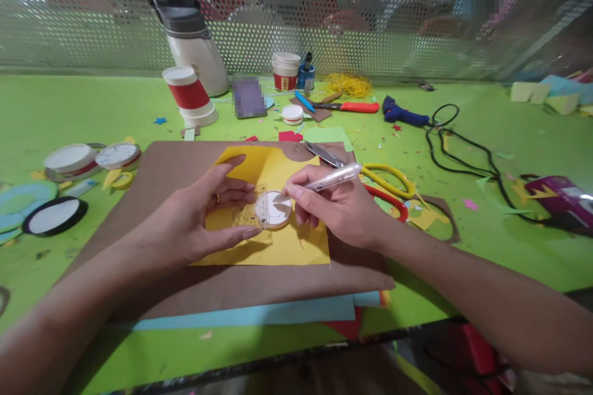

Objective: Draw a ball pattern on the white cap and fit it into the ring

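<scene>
Well, the right hand (pixel 341 207) curls around a slanted pen (pixel 334 178).

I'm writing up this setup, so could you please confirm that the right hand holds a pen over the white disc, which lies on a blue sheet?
Not quite: the sheet under the white disc is yellow, as the head view shows. The right hand does hold a pen over the disc.

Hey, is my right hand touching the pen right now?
Touching: the head view shows the right hand gripping the pen near its lower end.
</scene>
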A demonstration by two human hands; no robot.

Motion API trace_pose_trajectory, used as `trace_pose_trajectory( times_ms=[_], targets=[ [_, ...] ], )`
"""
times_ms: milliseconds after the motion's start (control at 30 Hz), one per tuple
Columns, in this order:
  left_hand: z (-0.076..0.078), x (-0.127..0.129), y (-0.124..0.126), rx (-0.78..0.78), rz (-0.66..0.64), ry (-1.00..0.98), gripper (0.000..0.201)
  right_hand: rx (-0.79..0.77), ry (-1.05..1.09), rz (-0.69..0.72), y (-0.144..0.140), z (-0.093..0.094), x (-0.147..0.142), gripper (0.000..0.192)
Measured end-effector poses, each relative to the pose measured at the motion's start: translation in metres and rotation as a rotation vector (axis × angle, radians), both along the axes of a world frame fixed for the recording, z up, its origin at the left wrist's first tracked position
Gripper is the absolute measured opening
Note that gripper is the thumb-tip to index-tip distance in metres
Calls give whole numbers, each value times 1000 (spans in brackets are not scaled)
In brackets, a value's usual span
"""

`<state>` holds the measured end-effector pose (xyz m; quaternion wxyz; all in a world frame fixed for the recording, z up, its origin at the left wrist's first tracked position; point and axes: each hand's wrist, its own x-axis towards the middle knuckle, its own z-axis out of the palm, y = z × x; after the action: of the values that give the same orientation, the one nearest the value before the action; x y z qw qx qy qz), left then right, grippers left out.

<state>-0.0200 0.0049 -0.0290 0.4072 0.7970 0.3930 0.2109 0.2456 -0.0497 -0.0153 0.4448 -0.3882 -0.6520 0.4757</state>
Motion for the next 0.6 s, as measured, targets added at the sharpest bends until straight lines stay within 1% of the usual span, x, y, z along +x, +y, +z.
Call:
trace_pose_trajectory(
  times_ms=[167, 300, 400, 600],
  targets=[
    [0, 0, 1, -19, -7, -21, 109, -16, -18, 43, -1, -3, 0, 15],
    [2, 1, 1, -37, -1, -20, 111, -101, -4, 86, 0, -2, -1, 15],
    [3, 2, 0, -64, 14, -30, 110, -114, 23, 72, 1, 0, -1, 17],
    [6, 4, -1, -89, 34, -28, 109, -117, 47, 25, 1, 3, -1, 30]
  ],
)
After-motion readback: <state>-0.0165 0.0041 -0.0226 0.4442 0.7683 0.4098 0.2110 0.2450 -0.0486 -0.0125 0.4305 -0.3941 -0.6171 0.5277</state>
